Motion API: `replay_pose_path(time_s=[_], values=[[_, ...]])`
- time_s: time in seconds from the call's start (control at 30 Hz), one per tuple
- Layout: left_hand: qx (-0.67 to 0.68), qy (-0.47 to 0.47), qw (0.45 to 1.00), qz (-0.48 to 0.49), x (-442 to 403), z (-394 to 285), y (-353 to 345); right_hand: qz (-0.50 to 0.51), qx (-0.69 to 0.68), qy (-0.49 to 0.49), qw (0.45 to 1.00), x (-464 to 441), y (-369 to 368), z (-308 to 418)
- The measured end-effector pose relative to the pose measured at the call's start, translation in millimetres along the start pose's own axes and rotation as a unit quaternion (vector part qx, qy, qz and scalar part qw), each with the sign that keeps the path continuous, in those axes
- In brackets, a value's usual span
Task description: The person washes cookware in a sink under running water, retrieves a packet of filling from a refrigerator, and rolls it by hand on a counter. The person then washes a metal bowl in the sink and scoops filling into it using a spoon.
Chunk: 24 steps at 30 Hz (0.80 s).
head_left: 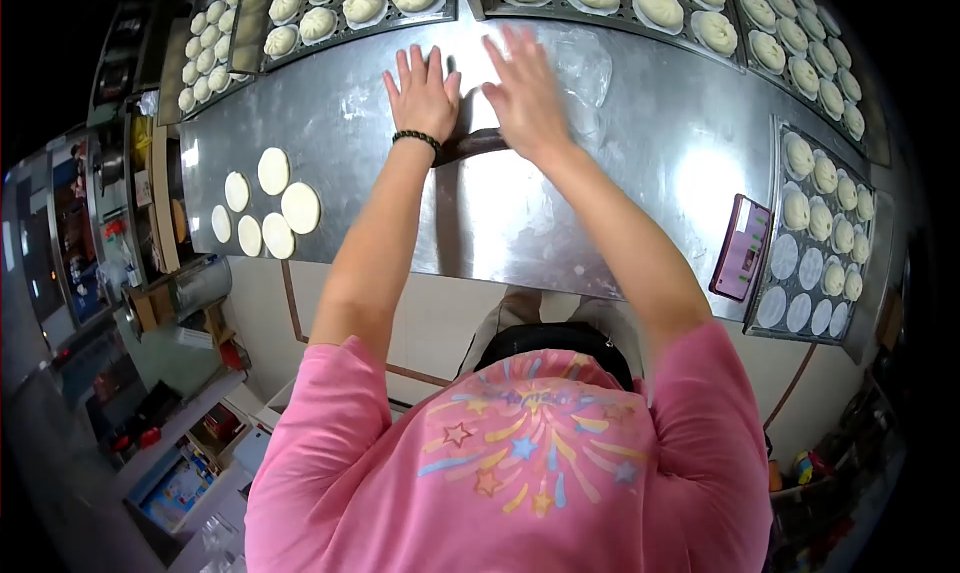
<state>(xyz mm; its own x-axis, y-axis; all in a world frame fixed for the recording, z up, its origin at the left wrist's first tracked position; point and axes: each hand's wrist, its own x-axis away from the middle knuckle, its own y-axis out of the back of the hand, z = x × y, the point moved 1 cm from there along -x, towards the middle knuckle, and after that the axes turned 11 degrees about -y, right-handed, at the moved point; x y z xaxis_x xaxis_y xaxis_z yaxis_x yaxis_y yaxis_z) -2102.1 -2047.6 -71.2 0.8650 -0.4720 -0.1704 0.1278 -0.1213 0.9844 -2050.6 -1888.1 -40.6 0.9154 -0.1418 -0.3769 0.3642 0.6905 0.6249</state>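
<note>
In front of you, what looks like a slender, dark brown rolling pin (473, 147) lies crosswise on the steel worktop (650, 123), left of its centre, roughly midway between near and far edges. Its right part slants farther from you; both ends are hidden.

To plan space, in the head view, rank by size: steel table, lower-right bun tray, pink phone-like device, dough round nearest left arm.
1. Steel table
2. Lower-right bun tray
3. Pink phone-like device
4. Dough round
</note>
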Motion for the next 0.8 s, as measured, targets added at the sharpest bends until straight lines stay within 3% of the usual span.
replay_pose_path(time_s=[0.13,0.2,0.3,0.37,0.43,0.53,0.6,0.67,0.73,0.8], values=[[0.017,-0.079,0.995,0.054,11.8,-22.8,-5.1,0.004,-0.129,-0.091,0.987,44.2,74.1,-16.9],[0.103,-0.11,0.984,0.097,48.2,-57.7,5.5,0.031,-0.109,-0.109,0.987,77.0,110.1,-26.1],[0.094,-0.157,0.97,0.161,110.9,-104.1,35.9,0.076,-0.092,-0.13,0.984,129.7,150.4,-36.6],[0.097,-0.15,0.974,0.14,150.8,-126.8,43.6,0.123,-0.095,-0.194,0.969,159.0,172.8,-39.5],[0.086,-0.138,0.982,0.091,161.7,-136.6,46.4,0.14,-0.078,-0.203,0.966,184.2,181.5,-48.8],[0.135,-0.096,0.981,0.101,155.8,-139.9,47.4,0.166,-0.084,-0.192,0.964,197.2,195.1,-52.9],[0.146,-0.162,0.976,0.028,157.2,-135.6,45.0,0.173,-0.117,-0.167,0.963,189.9,190.7,-43.6],[0.187,-0.071,0.977,0.072,153.8,-131.8,52.1,0.193,-0.106,-0.17,0.96,181.7,193.6,-34.8],[0.318,0.115,0.941,-0.025,141.8,-137.8,76.2,0.2,-0.102,-0.171,0.959,173.2,189.8,-32.3],[0.596,0.151,0.788,-0.025,126.8,-126.8,85.8,0.255,-0.128,-0.177,0.942,159.3,186.0,-23.7]])
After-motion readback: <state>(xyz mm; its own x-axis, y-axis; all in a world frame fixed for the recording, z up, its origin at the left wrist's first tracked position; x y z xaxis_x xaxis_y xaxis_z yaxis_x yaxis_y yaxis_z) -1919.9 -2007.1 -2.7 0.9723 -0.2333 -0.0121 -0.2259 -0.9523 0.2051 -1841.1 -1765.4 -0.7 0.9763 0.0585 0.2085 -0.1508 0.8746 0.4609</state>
